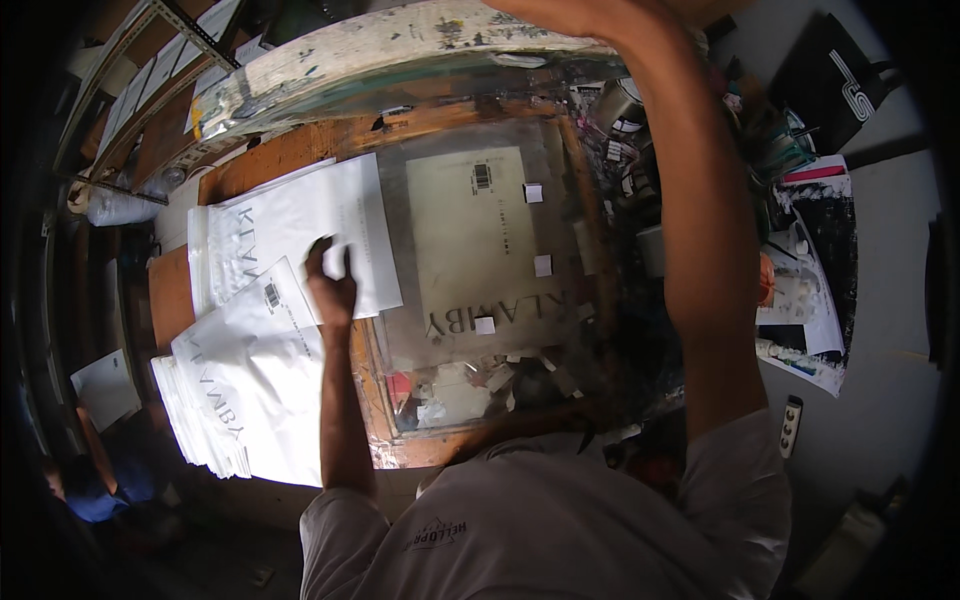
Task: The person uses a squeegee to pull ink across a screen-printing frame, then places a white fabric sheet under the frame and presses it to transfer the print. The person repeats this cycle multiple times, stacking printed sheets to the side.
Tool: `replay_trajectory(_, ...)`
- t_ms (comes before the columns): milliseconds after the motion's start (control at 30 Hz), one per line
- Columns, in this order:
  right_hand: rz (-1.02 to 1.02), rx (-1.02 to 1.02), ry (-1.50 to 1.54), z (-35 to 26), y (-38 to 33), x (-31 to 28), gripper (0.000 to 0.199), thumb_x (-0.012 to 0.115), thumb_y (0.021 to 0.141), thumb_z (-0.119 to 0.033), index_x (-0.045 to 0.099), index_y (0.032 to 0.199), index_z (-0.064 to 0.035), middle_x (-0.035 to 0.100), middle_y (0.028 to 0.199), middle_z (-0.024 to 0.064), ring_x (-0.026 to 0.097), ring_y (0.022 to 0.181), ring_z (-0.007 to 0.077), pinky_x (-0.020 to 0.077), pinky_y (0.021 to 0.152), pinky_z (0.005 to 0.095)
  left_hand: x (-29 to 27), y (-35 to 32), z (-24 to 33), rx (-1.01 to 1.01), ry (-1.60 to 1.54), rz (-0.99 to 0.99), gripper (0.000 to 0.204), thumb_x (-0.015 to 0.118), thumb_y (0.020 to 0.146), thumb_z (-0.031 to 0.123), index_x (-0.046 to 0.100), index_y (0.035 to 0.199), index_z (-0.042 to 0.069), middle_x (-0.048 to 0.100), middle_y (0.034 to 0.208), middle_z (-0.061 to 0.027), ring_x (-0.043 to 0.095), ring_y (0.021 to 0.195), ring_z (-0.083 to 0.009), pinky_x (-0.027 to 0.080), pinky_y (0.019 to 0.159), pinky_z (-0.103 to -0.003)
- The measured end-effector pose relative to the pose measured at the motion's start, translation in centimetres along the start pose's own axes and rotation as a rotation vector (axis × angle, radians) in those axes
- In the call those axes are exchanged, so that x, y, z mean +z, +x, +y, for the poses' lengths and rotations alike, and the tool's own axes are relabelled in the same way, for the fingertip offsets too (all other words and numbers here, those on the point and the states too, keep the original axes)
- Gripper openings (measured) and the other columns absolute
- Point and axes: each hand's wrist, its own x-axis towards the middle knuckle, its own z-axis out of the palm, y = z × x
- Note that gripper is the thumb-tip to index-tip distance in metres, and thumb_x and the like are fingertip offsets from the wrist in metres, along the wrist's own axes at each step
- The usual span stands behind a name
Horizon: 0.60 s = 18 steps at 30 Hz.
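My left hand (333, 280) is open, with thumb and fingers apart, over two stacks of white printed plastic bags. One stack (345, 215) lies behind it and the other (250, 370) fans out nearer me on the left. My right arm reaches up to a raised, paint-spattered whitish frame (400, 55). There my right hand (560, 14) is at its upper edge, cut off by the picture's rim, so its fingers do not show. Between my arms a pale printed bag (470, 230) lies flat on a translucent panel (398, 200), beside small white squares (533, 193).
Scraps of paper (460, 390) show at the panel's near end. A metal can (622, 105) and clutter stand behind my right arm. Shelving (175, 100) rises at far left, where a person in blue (105, 490) is low down. A power strip (791, 427) is at right.
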Motion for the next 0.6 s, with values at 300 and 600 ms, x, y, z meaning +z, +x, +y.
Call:
replay_trajectory(300, -0.124, 0.061, -0.009, -0.7, -0.6, -0.5, 0.044, 0.050, 0.094, -0.025, 0.054, 0.055, -0.0039, 0.035, 0.045, -0.0034, 0.028, 0.040, 0.0089, 0.0233, 0.037, 0.0317, 22.9, 3.3, 11.6, -0.152, 0.163, -0.229, 0.076, 0.093, 0.054, 0.054, 0.062, 0.114, 0.019, 0.052, 0.115, -0.0087, 0.045, 0.116, -0.0328, 0.029, 0.100, -0.054)
replay_trajectory(600, -0.150, 0.005, 0.062, -0.6, -0.7, -0.9, 0.043, 0.050, 0.094, -0.024, 0.055, 0.056, -0.0022, 0.036, 0.046, -0.0029, 0.029, 0.040, 0.0093, 0.0250, 0.038, 0.0317, 27.0, 11.0, 10.0, -0.121, 0.467, -0.653, 0.085, 0.091, 0.053, 0.048, 0.059, 0.126, 0.018, 0.048, 0.138, -0.0141, 0.039, 0.132, -0.0353, 0.026, 0.106, -0.058)
